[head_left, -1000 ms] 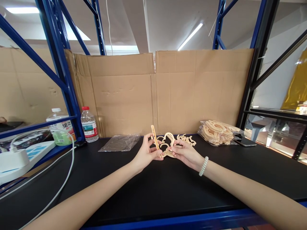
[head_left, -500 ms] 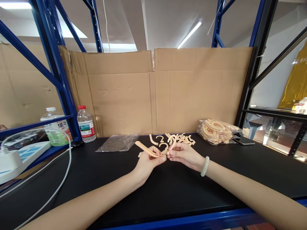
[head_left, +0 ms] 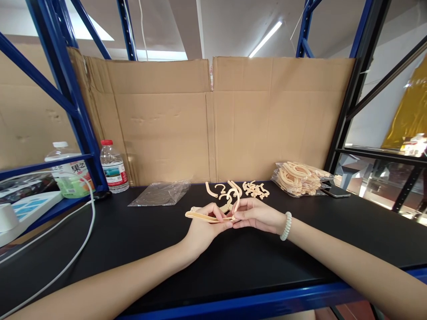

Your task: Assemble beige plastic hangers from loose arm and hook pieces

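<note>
Above the middle of the black counter, the left hand is gripping a long pale strip between thumb and fingers, the strip lying nearly level and pointing leftward. The right hand, with a coiled band circling its wrist, is closing its grip on a curved pale piece that is standing roughly upright. The two held parts are meeting or nearly meeting at the fingertips; the fingers are covering that spot, so whether the ends are joined is hard to tell. Behind the hands, toward the counter's far edge, a short strip and a hook-shaped piece are lying loose, while a cluster of small pieces is spreading out just to their right. Farther right by the same edge, a filled plastic bag is holding many more curved parts, with a phone lying beside it. A flat plastic bag is resting left of the loose parts, and a red-capped bottle is standing toward the far left corner. As far as the view is showing, the work is looking only partly done: two parts are being brought together, and plenty of others are lying unattached or sitting bagged.
</note>
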Demonstrator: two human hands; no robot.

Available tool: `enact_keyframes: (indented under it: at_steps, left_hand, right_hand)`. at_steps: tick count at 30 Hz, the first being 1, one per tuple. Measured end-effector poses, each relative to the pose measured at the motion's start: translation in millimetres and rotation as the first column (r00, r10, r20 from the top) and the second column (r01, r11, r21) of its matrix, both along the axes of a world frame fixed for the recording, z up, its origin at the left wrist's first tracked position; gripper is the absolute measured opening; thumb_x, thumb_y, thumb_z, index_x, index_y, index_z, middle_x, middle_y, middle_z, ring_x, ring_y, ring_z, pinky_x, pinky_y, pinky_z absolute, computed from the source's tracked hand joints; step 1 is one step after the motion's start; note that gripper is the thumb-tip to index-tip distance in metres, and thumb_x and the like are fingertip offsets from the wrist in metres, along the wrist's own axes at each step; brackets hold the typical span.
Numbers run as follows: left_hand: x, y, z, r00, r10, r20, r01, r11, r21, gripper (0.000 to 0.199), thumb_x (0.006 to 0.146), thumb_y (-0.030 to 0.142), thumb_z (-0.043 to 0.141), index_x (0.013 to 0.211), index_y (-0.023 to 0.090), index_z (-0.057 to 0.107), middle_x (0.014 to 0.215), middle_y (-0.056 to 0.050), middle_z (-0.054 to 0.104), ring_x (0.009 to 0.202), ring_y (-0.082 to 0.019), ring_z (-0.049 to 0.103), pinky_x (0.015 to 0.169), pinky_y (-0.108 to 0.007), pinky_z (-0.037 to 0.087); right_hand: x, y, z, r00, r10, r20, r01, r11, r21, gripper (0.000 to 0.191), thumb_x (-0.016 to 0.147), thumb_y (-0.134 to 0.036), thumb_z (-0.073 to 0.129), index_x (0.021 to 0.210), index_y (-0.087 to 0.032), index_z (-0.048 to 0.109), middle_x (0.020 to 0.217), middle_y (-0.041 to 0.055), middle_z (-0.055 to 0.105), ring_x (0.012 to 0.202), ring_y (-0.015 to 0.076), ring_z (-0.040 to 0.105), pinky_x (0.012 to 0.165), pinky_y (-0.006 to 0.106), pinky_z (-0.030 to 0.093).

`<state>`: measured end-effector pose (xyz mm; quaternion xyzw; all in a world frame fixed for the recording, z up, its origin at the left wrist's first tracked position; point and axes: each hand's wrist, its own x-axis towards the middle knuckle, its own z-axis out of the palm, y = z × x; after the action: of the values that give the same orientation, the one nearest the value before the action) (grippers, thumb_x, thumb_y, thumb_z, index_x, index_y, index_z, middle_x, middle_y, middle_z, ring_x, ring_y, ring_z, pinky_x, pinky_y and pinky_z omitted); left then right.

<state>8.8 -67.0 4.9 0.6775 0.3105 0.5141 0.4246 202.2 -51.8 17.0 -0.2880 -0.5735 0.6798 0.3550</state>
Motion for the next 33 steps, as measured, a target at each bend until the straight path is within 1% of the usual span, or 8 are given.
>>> enact_keyframes:
  at_steps: [5, 8, 12, 16, 20, 25, 30, 33]
  left_hand:
    - [0, 3, -4.4, 0.998, 0.029, -0.049, -0.028, 0.999, 0.040, 0.032, 0.062, 0.020, 0.081, 0.055, 0.015, 0.051, 0.064, 0.001, 0.064, 0.061, -0.014, 0.061, 0.058, -0.025, 0.050]
    - [-1, 3, -6.6, 0.997, 0.043, -0.069, -0.039, 0.998, 0.054, 0.032, 0.061, 0.021, 0.082, 0.055, 0.015, 0.051, 0.064, 0.000, 0.064, 0.062, -0.014, 0.061, 0.058, -0.025, 0.049]
    - [-1, 3, -8.2, 0.996, 0.038, -0.080, -0.036, 0.999, 0.033, 0.032, 0.061, 0.021, 0.082, 0.055, 0.015, 0.051, 0.063, 0.000, 0.063, 0.061, -0.014, 0.061, 0.059, -0.025, 0.049]
    - [-1, 4, -10.4, 0.996, 0.043, -0.081, -0.042, 0.999, 0.014, 0.033, 0.059, 0.021, 0.083, 0.056, 0.015, 0.051, 0.063, -0.001, 0.063, 0.061, -0.016, 0.063, 0.057, -0.026, 0.049]
    - [-1, 2, -11.0, 0.998, 0.024, -0.054, -0.027, 0.999, -0.047, 0.034, 0.057, 0.020, 0.084, 0.056, 0.015, 0.050, 0.064, -0.002, 0.063, 0.062, -0.019, 0.065, 0.059, -0.028, 0.051]
    - [0, 0, -9.9, 0.998, 0.034, -0.056, -0.035, 0.999, -0.015, 0.035, 0.057, 0.018, 0.084, 0.055, 0.015, 0.049, 0.061, -0.002, 0.063, 0.059, -0.018, 0.064, 0.055, -0.026, 0.050]
    - [-1, 0, -11.1, 0.999, 0.031, -0.043, -0.031, 1.000, -0.003, 0.034, 0.059, 0.019, 0.083, 0.056, 0.015, 0.049, 0.063, -0.001, 0.063, 0.061, -0.019, 0.065, 0.057, -0.028, 0.051]
    - [0, 0, -10.4, 0.998, 0.037, -0.046, -0.034, 0.998, 0.062, 0.034, 0.062, 0.018, 0.081, 0.056, 0.015, 0.048, 0.063, -0.001, 0.062, 0.061, -0.018, 0.065, 0.057, -0.027, 0.050]
  right_hand:
    - [0, -1, -2.1, 0.999, -0.012, 0.041, 0.010, 0.999, 0.051, 0.026, 0.068, -0.028, 0.080, 0.082, -0.012, 0.064, 0.089, 0.0063, 0.070, 0.085, 0.0168, 0.069, 0.085, 0.034, 0.054]
    - [-1, -2, -4.4, 0.998, -0.041, 0.056, 0.036, 0.996, 0.080, 0.028, 0.067, -0.030, 0.081, 0.080, -0.013, 0.062, 0.086, 0.0057, 0.070, 0.082, 0.0171, 0.069, 0.084, 0.035, 0.054]
    - [-5, -4, -6.5, 0.994, -0.079, 0.072, 0.073, 0.993, 0.090, 0.031, 0.064, -0.031, 0.082, 0.076, -0.012, 0.061, 0.080, 0.0048, 0.069, 0.079, 0.0170, 0.069, 0.081, 0.035, 0.055]
    - [-8, -5, -8.7, 0.989, -0.117, 0.086, 0.111, 0.992, 0.062, 0.034, 0.059, -0.031, 0.085, 0.073, -0.013, 0.060, 0.072, 0.0029, 0.067, 0.073, 0.0158, 0.068, 0.077, 0.033, 0.054]
    - [-12, -8, -11.9, 0.984, -0.156, 0.090, 0.153, 0.987, 0.042, 0.035, 0.056, -0.030, 0.086, 0.070, -0.013, 0.059, 0.067, 0.0002, 0.064, 0.069, 0.0140, 0.066, 0.073, 0.030, 0.054]
    - [-17, -10, -16.7, 0.978, -0.200, 0.062, 0.192, 0.974, 0.119, 0.031, 0.059, -0.029, 0.083, 0.068, -0.013, 0.058, 0.068, 0.0005, 0.064, 0.065, 0.0122, 0.063, 0.067, 0.028, 0.052]
    - [-15, -9, -18.0, 0.982, -0.185, 0.038, 0.180, 0.977, 0.118, 0.030, 0.062, -0.029, 0.083, 0.070, -0.013, 0.058, 0.069, 0.0007, 0.064, 0.066, 0.0120, 0.064, 0.066, 0.027, 0.051]
    - [-10, -6, -15.2, 0.995, -0.097, 0.013, 0.096, 0.993, 0.075, 0.028, 0.064, -0.027, 0.082, 0.073, -0.013, 0.060, 0.072, 0.0009, 0.065, 0.074, 0.0135, 0.066, 0.073, 0.029, 0.052]
